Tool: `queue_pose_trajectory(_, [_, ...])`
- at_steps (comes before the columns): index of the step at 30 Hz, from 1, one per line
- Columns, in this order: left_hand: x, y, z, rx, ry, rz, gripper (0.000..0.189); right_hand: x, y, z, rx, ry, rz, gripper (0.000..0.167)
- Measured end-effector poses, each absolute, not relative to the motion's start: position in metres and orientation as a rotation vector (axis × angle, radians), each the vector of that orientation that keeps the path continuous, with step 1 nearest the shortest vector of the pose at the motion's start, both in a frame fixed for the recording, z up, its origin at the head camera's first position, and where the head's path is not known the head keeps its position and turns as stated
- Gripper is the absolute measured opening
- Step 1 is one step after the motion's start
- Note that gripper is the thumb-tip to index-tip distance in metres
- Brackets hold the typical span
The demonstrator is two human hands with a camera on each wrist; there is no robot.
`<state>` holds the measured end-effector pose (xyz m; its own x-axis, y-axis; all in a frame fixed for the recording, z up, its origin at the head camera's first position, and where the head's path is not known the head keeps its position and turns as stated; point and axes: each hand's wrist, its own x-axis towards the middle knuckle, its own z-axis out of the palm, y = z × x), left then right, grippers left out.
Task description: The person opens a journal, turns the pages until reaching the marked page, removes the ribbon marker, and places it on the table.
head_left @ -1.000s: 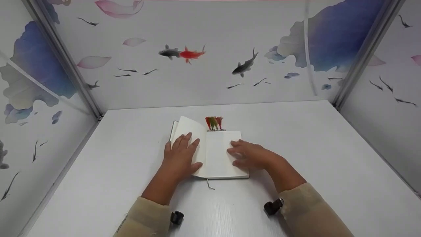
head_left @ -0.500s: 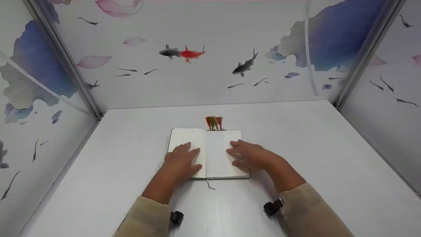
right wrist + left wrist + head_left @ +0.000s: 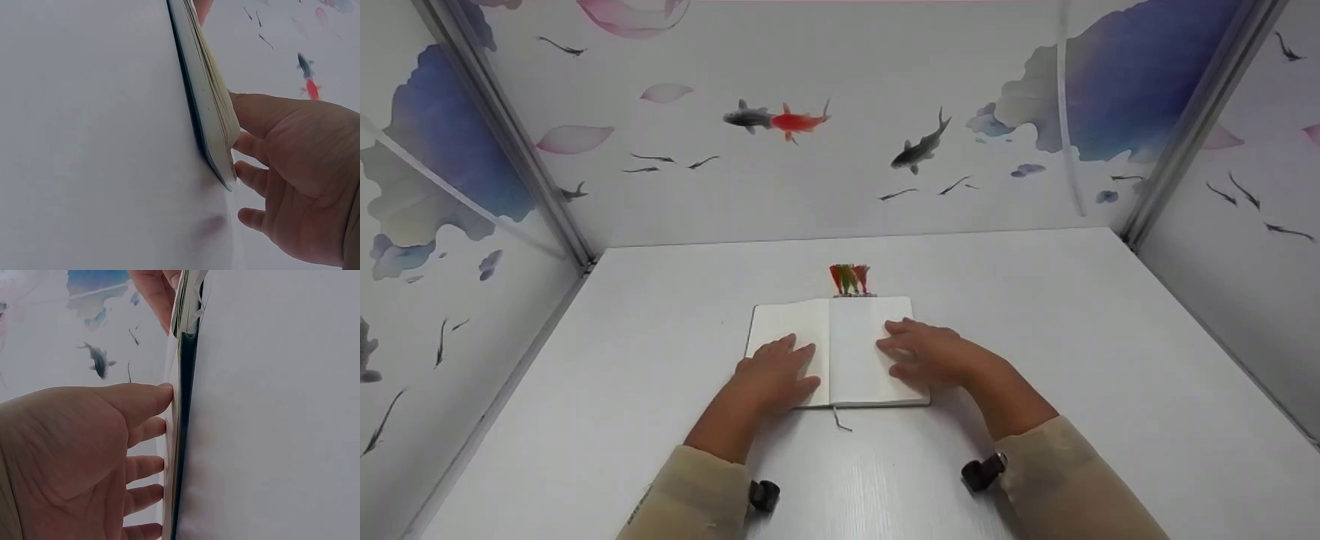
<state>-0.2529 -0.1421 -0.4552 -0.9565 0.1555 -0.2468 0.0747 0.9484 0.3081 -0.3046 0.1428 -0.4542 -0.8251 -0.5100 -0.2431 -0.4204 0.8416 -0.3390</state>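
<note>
An open notebook [image 3: 851, 352] with blank cream pages and a dark cover lies in the middle of the table in the head view. On its left page my left hand [image 3: 772, 375] rests with fingers spread; in the left wrist view the thumb and fingertips [image 3: 147, 497] press flat on the page. My right hand [image 3: 934, 352] rests on the right page near its outer edge, its fingers loosely extended. From the right wrist view, the thick page block [image 3: 211, 84] stands under the right thumb. A ribbon bookmark [image 3: 841, 420] hangs from the notebook's bottom edge.
Red and green tassels [image 3: 849, 279] stick out past the notebook's top edge. White panels painted with fish [image 3: 919, 146] and blue washes enclose the white table [image 3: 660, 300] at back and sides. Small black devices [image 3: 984, 472] sit at both sleeve cuffs.
The left page, raised at its upper part a second ago, now lies flat. My left hand has slid down it toward me. The right hand has stayed in place.
</note>
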Motion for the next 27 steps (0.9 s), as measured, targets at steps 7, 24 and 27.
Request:
queue_pose_trajectory(7, [-0.251,-0.141,-0.453,0.183,2.842,0.412,0.067,-0.303,0.142,-0.451,-0.787,2.734,-0.35,0.05])
queue_pose_trajectory(24, [-0.247,-0.14,-0.448,0.165,2.831,0.451,0.067,-0.286,0.132,-0.436,-0.762,2.747,-0.285,0.057])
queue_pose_trajectory(27, [-0.249,-0.14,-0.45,0.165,2.833,0.444,0.067,-0.282,0.132,-0.433,-0.768,2.739,-0.247,0.065])
